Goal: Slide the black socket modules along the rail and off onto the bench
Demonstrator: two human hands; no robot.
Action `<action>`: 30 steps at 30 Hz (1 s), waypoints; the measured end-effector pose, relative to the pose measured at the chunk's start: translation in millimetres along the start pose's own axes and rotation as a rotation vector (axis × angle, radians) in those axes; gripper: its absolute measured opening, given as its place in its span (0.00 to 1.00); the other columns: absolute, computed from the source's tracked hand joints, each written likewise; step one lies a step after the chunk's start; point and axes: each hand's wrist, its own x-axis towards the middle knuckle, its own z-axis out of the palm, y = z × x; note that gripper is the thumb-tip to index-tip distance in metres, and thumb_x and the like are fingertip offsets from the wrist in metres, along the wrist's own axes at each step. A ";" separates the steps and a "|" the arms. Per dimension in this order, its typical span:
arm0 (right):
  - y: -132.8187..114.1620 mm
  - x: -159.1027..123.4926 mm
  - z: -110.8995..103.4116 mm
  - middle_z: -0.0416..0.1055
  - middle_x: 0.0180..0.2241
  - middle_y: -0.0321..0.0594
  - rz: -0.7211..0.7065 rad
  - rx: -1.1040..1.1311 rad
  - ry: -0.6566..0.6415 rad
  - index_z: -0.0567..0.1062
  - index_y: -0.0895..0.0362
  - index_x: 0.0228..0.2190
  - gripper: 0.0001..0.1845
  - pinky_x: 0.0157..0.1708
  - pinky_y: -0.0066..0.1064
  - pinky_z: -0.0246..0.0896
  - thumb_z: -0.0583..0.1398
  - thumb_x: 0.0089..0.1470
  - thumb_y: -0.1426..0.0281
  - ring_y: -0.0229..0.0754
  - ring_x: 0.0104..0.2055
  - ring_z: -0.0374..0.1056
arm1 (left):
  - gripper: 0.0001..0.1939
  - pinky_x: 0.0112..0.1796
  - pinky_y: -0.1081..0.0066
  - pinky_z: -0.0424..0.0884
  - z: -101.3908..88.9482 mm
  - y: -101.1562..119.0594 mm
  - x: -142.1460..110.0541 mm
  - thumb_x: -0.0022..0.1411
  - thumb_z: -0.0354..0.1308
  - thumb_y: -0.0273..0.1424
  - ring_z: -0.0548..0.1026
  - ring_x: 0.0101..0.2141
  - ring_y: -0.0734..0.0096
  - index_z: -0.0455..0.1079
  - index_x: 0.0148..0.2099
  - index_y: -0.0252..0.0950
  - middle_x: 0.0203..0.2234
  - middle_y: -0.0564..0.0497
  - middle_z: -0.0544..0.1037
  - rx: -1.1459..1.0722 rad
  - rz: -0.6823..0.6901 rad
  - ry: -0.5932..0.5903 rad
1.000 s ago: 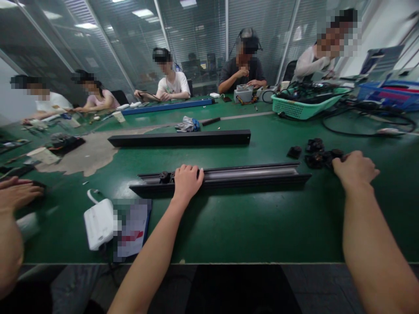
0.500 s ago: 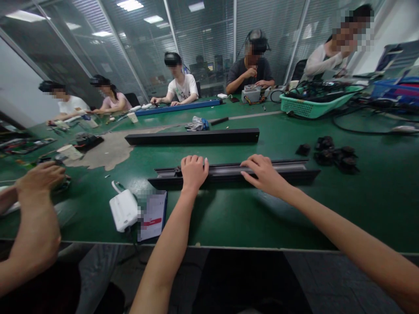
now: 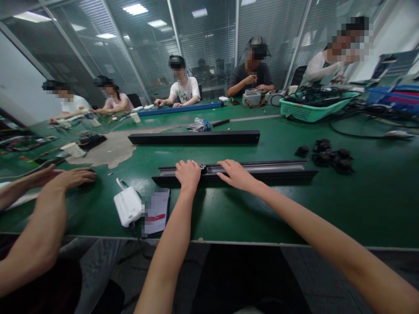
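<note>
A long black U-shaped channel (image 3: pixel 275 171) lies open side up on the green table in front of me. My left hand (image 3: pixel 188 175) is closed over its left part, with fingers at the far wall. My right hand (image 3: pixel 238 174) grips across the channel near its middle, thumb at the near wall and fingers over the far one. Between the hands, a small dark fitting (image 3: pixel 203 169) sits inside the channel, partly hidden by my left hand. Parallel to it, farther back, lies a closed black bar (image 3: pixel 194 138).
Several small black parts (image 3: pixel 334 156) are clustered at right, near a green basket (image 3: pixel 306 111) of cables. A white charger-like box (image 3: pixel 127 206) and a phone (image 3: pixel 157 213) lie front left. A co-worker's hands (image 3: pixel 65 179) work at left; other people sit across the table.
My left hand has shifted slightly left and my right hand has slid left along the channel. The fitting, earlier left of my left hand, now shows between the hands.
</note>
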 end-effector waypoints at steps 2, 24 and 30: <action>-12.1 15.8 7.2 0.70 0.50 0.56 0.004 -0.027 0.002 0.68 0.61 0.55 0.23 0.52 0.46 0.58 0.51 0.66 0.61 0.56 0.53 0.64 | 0.26 0.40 0.54 0.73 -0.2 -1.3 0.6 0.71 0.38 0.33 0.71 0.48 0.44 0.78 0.47 0.29 0.44 0.31 0.76 -0.004 -0.001 -0.012; -35.7 53.5 47.1 0.65 0.48 0.51 0.085 0.099 0.107 0.76 0.55 0.52 0.19 0.52 0.41 0.57 0.56 0.64 0.62 0.51 0.51 0.58 | 0.26 0.42 0.61 0.73 -9.9 -0.3 -0.8 0.74 0.38 0.37 0.71 0.49 0.50 0.77 0.50 0.32 0.46 0.37 0.76 0.065 -0.014 -0.115; -36.9 51.9 47.7 0.67 0.53 0.51 0.038 0.113 0.129 0.76 0.56 0.53 0.19 0.55 0.43 0.57 0.55 0.65 0.64 0.52 0.57 0.57 | 0.26 0.42 0.62 0.72 -10.8 -0.4 -0.3 0.74 0.38 0.37 0.70 0.50 0.51 0.77 0.50 0.33 0.46 0.37 0.76 0.069 -0.015 -0.121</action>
